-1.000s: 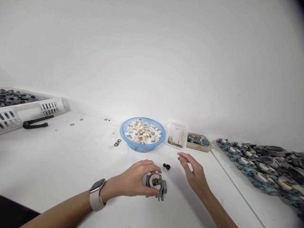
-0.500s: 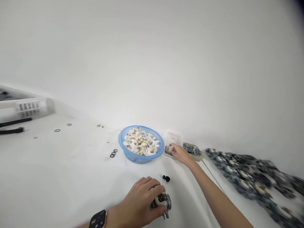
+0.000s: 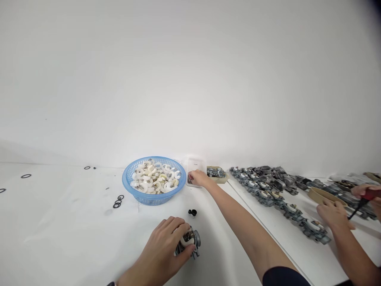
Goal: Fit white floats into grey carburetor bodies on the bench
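Note:
My left hand is wrapped round a grey metal carburetor on the white table, its thumb and fingers on either side. A white float shows in the carburetor's open side, and part of the body is hidden under my palm. Farther off, my right hand dips into a small clear plastic tray, fingertips bunched together among small dark metal pieces. What they pinch, if anything, is too small to make out. Two small black caps lie between the carburetor and the tray.
A blue basket full of white floats stands left of the tray. Black rubber rings lie farther left. Right are a box of small metal parts, rows of carburetors, and a co-worker's hands with a red-handled screwdriver.
My right hand has gone down into the tray and its fingers have closed together. My left hand still holds the carburetor. The view has turned right, bringing in a co-worker's hands.

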Action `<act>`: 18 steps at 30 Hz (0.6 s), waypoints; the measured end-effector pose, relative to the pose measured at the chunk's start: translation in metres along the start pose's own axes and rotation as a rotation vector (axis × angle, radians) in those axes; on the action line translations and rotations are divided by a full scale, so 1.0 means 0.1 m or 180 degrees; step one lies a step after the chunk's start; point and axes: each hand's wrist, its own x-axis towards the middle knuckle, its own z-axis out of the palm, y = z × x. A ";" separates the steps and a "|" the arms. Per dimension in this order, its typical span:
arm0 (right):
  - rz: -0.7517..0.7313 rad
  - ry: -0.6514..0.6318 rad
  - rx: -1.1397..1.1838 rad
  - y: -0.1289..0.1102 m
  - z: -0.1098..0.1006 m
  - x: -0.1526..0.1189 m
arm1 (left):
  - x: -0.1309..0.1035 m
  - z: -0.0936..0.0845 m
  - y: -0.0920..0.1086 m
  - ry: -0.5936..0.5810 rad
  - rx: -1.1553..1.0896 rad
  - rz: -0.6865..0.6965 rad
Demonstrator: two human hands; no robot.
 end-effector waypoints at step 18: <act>-0.0293 0.0834 0.2967 -0.10 -0.06 -1.00 | 0.01 0.00 0.00 0.0124 -0.0078 -0.0046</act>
